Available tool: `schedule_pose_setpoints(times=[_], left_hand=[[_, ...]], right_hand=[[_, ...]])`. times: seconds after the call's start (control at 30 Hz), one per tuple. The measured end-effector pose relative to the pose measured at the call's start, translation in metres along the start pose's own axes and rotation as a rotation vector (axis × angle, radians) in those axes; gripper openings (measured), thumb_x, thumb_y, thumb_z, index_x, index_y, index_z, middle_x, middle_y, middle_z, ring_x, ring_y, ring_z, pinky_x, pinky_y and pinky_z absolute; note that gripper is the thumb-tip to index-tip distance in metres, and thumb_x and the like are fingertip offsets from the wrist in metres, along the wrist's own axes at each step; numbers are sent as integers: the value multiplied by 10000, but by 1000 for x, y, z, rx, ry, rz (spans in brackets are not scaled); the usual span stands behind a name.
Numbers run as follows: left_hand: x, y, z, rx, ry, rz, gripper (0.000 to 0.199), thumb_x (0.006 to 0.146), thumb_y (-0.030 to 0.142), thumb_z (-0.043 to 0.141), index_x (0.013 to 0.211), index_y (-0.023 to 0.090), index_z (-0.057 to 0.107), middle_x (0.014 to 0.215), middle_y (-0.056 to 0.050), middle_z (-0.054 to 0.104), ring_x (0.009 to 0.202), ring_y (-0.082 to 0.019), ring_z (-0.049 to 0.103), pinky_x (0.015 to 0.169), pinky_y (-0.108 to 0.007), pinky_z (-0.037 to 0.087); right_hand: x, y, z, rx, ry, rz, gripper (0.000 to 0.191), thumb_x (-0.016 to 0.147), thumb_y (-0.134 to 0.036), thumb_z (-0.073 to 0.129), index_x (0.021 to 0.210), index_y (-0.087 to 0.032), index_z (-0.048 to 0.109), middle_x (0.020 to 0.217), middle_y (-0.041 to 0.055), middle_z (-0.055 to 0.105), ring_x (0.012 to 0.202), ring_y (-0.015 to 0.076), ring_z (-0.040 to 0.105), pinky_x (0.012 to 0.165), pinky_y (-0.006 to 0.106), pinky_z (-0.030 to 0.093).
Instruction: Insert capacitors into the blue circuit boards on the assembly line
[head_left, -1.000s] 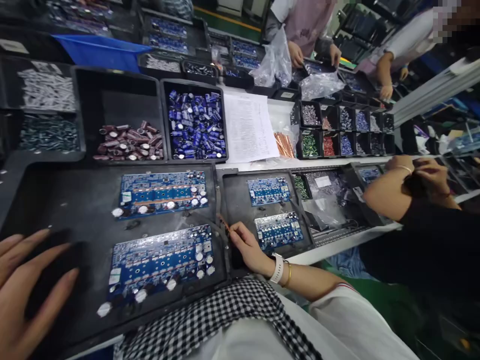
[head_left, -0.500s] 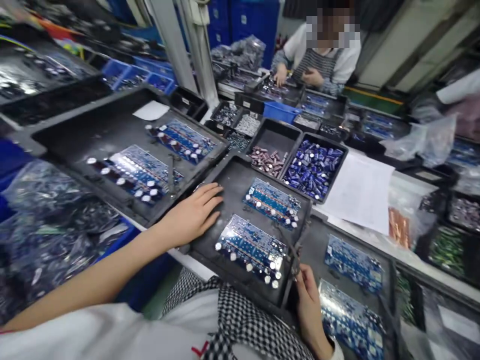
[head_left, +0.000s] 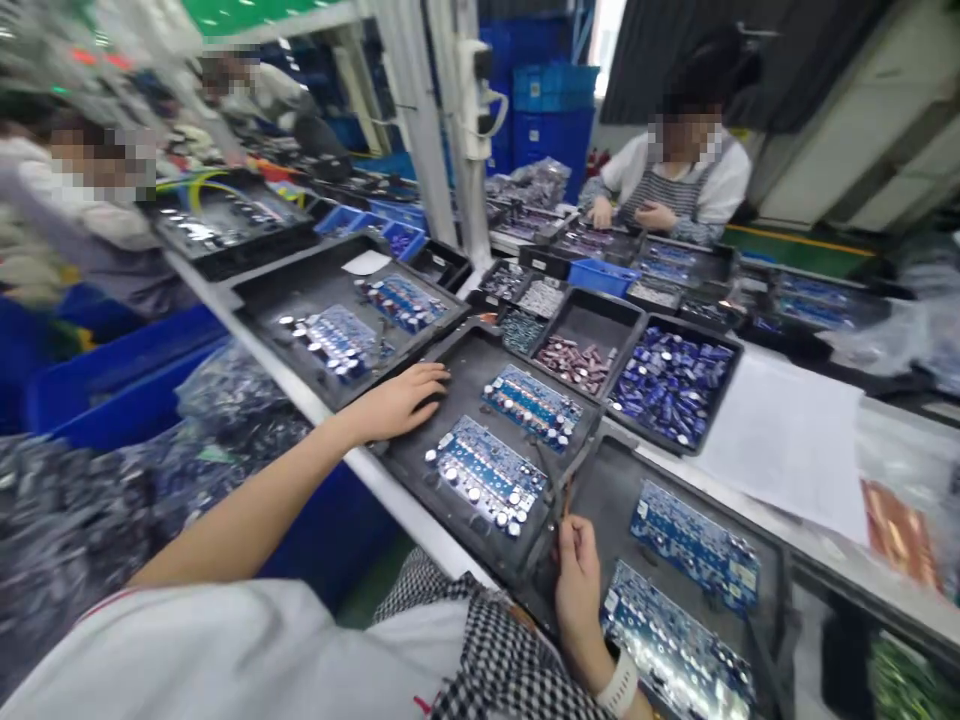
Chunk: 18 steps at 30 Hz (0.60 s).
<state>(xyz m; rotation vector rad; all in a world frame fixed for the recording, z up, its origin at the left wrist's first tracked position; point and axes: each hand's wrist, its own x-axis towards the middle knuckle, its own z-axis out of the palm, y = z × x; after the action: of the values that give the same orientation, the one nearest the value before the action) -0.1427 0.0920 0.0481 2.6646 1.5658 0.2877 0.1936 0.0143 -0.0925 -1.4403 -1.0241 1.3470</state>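
Observation:
A black tray (head_left: 409, 470) with two blue circuit boards lies on the bench before me: a farther board (head_left: 534, 405) and a nearer board (head_left: 487, 478), both with round silver-topped parts along one side. My left hand (head_left: 409, 398) is over the tray's left rim, its fingers reaching inside and its thumb side partly hidden. At the right rim, my right hand (head_left: 577, 572) has its fingers closed round the edge. Beside that hand sits another black tray (head_left: 615, 465) with two more boards, one far (head_left: 694, 540) and one near (head_left: 675, 640).
To the left is a tray (head_left: 259, 300) with two boards and a white paper. Behind stand bins of blue capacitors (head_left: 667, 385) and brownish-pink parts (head_left: 574, 362). White sheets (head_left: 787, 440) lie at right. A co-worker (head_left: 675, 190) works across the bench; bagged parts (head_left: 247, 410) fill the lower left.
The tray between my hands has shifted left along the bench, uncovering more of the right-hand tray. Both hands have moved with it. My view has turned left and up.

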Motion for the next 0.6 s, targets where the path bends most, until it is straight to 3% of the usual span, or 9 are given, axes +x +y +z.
schedule_pose_setpoints(times=[0.33,0.6], left_hand=[[-29,-68,-9,5,58,2,238,904,170,504,1056,124,682,1279,-151,610,1323,-238,459,1141,-402,382],[-41,-118,-23,40,16,4,339,914,269,435,1005,59,686,1188,-141,663,1251,-239,519,1113,-442,390]], right_hand=[[5,-2,71,13,-75,-72,458,802,-679,514,912,-237,469,722,-38,442,632,145,429,604,283,392],[13,-7,132,64,-85,-106,376,868,-617,441,887,-242,455,710,-44,468,608,139,471,584,274,397]])
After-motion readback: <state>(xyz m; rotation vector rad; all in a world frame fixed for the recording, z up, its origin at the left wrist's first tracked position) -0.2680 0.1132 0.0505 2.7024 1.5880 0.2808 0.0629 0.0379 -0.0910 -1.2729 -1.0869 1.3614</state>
